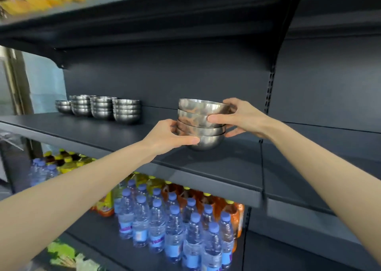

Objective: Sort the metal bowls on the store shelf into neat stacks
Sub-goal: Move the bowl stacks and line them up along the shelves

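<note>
Both hands clamped on one stack of four steel bowls [201, 124], mid-shelf, right of centre. Left hand [172, 135] grips the lower bowls from the near-left side, thumb under the bottom bowl. Right hand [241, 118] holds the upper bowls from the right, thumb across the second bowl, fingers behind the top rim. Whether the stack's base touches the dark shelf [127, 134] or sits just above it: cannot tell.

Stack is uneven; bowls sit tilted and not fully nested.

Four finished stacks [99, 106] stand in a row at far left, well apart from the held one.

Risks, judged: smooth metal could slip and the upper bowls slide off if either grip loosens. Moving the stack leftward too fast could knock the nearest finished stack.
</note>
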The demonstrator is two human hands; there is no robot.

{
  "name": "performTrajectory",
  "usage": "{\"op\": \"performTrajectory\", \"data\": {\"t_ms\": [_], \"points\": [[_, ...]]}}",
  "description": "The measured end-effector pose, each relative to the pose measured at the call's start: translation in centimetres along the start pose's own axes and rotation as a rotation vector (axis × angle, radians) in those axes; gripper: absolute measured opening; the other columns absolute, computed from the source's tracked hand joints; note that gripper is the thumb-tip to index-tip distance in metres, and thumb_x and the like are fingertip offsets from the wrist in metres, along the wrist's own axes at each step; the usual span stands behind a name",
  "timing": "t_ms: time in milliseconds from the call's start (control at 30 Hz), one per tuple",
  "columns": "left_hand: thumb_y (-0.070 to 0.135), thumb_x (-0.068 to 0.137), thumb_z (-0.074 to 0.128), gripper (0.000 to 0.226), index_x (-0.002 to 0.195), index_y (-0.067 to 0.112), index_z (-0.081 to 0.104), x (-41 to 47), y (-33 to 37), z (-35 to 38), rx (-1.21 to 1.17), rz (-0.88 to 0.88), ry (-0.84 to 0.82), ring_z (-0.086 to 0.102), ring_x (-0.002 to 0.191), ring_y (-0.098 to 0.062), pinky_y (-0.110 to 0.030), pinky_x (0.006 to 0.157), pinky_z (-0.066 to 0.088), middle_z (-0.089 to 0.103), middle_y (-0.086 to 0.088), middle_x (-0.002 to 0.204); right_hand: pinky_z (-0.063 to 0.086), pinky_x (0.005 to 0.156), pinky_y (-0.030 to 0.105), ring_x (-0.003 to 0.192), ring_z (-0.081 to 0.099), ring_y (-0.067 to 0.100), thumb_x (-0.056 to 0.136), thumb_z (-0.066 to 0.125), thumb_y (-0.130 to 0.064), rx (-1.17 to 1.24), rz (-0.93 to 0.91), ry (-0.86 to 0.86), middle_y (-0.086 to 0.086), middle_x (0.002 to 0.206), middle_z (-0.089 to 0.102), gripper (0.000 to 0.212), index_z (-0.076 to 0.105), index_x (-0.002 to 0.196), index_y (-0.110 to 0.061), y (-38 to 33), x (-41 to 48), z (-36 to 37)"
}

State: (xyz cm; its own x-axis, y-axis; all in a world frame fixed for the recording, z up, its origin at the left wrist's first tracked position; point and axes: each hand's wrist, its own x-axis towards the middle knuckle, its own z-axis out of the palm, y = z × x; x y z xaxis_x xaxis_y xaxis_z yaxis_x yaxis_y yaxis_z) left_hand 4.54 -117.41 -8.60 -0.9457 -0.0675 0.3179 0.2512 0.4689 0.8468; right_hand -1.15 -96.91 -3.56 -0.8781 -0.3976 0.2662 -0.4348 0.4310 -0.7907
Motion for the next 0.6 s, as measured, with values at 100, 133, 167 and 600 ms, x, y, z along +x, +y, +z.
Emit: {"op": "performTrajectory", "data": {"t_ms": [100,133,167,600], "points": [[0.030,0.070,0.083,0.032,0.095,0.020,0.066,-0.7,-2.2,-3.9,0.006,0.002,0.010,0.067,0.097,-0.011,-0.012,0.070,0.043,0.071,-0.001,0.103,0.060,0.079,0.037,0.100,0.064,0.016,0.071,0.080,-0.037,-0.024,-0.008,0.019,-0.002,0.120,0.050,0.096,0.027,0.147,-0.015,-2.0,0.6,4.0],[0.030,0.070,0.083,0.031,0.094,0.019,0.067,-0.9,-3.0,-5.2,0.004,0.004,0.007,0.067,0.097,-0.011,-0.013,0.071,0.044,0.071,-0.002,0.104,0.060,0.079,0.037,0.101,0.064,0.017,0.071,0.081,-0.038,-0.031,-0.009,0.023,-0.001,0.123,0.049,0.096,0.027,0.147,-0.016,-2.7,0.8,5.3],[0.030,0.070,0.083,0.030,0.093,0.019,0.068,-1.0,-3.6,-6.5,0.005,0.005,0.004,0.067,0.097,-0.012,-0.014,0.074,0.045,0.071,-0.003,0.105,0.060,0.080,0.038,0.102,0.063,0.018,0.070,0.081,-0.039,-0.032,-0.008,0.026,-0.001,0.124,0.048,0.097,0.027,0.147,-0.016,-3.3,1.1,6.5],[0.026,0.067,0.085,0.038,0.100,0.020,0.068,3.9,-11.2,-17.1,-0.107,-0.003,0.010,0.064,0.085,-0.006,-0.012,0.069,0.053,0.073,-0.001,0.099,0.060,0.079,0.036,0.098,0.066,0.019,0.071,0.081,-0.039,-0.053,0.014,0.032,0.001,0.130,0.050,0.096,0.027,0.147,-0.017,-7.7,9.9,16.2]]}}
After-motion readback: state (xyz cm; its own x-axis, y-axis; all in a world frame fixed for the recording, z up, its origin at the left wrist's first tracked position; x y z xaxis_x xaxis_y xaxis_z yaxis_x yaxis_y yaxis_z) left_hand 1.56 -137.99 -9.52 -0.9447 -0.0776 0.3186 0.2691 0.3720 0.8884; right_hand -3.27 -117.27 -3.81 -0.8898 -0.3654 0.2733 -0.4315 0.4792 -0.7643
